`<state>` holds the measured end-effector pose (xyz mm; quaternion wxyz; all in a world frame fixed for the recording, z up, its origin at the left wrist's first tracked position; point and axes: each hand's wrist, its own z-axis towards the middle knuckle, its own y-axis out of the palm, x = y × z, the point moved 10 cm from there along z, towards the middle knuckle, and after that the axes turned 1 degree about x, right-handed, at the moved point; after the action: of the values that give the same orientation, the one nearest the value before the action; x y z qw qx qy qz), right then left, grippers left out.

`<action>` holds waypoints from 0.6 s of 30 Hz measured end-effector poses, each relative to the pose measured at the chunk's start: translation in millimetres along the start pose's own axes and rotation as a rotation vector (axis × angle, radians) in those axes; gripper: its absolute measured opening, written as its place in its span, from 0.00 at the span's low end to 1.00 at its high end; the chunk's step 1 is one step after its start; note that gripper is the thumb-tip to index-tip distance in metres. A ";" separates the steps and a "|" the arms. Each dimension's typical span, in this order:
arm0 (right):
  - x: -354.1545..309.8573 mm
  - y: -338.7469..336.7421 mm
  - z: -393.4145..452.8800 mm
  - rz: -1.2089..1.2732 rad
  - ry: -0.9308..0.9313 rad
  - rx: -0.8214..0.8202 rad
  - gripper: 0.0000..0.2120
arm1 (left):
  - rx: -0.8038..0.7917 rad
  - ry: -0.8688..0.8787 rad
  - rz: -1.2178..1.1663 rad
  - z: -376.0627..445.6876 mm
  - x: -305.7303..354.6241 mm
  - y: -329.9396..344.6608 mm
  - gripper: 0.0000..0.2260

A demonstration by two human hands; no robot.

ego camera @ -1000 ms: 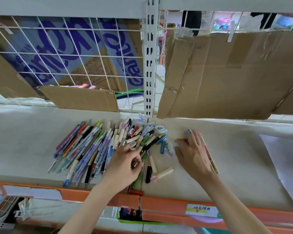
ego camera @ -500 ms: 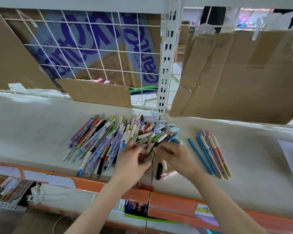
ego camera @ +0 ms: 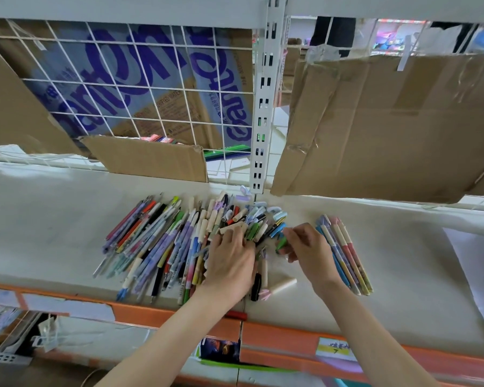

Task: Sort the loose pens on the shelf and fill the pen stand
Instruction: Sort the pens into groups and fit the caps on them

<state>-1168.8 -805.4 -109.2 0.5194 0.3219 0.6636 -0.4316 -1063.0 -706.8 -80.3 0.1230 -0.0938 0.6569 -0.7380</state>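
Sorting underway, early stage by my estimate. Loose pens [ego camera: 162, 241] lie in a broad mixed heap on the shelf [ego camera: 39, 219], mostly unsorted. Sorted row [ego camera: 344, 252] of a few pens lies parallel, just right of the heap and apart from it. Left hand [ego camera: 229, 261] rests on the heap's right part, fingers bent down into the pens; whether it grips one I cannot tell. Right hand [ego camera: 305, 247] pinches a green pen [ego camera: 281, 243] at the heap's right edge, fingers curled round it. Pen stand not in view, so filling appears not yet begun. Remaining: bulk of heap to sort, then load stand.
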 end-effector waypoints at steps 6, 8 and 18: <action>3.6 0.2 2.7 0.120 0.033 0.000 0.04 | 0.021 0.027 -0.076 0.6 0.3 0.8 0.15; 1.7 1.0 5.5 0.138 0.037 0.001 0.05 | 0.026 0.006 -0.103 1.9 -1.9 1.8 0.15; -22.0 9.8 5.4 0.391 0.000 -0.062 0.05 | 0.189 -0.070 -0.849 -10.5 -19.4 -13.3 0.05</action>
<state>-1152.5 -805.7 -90.8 0.6028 0.4288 0.6013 -0.3020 -1048.6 -689.5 -67.9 -0.1613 -0.3688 0.4850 -0.7763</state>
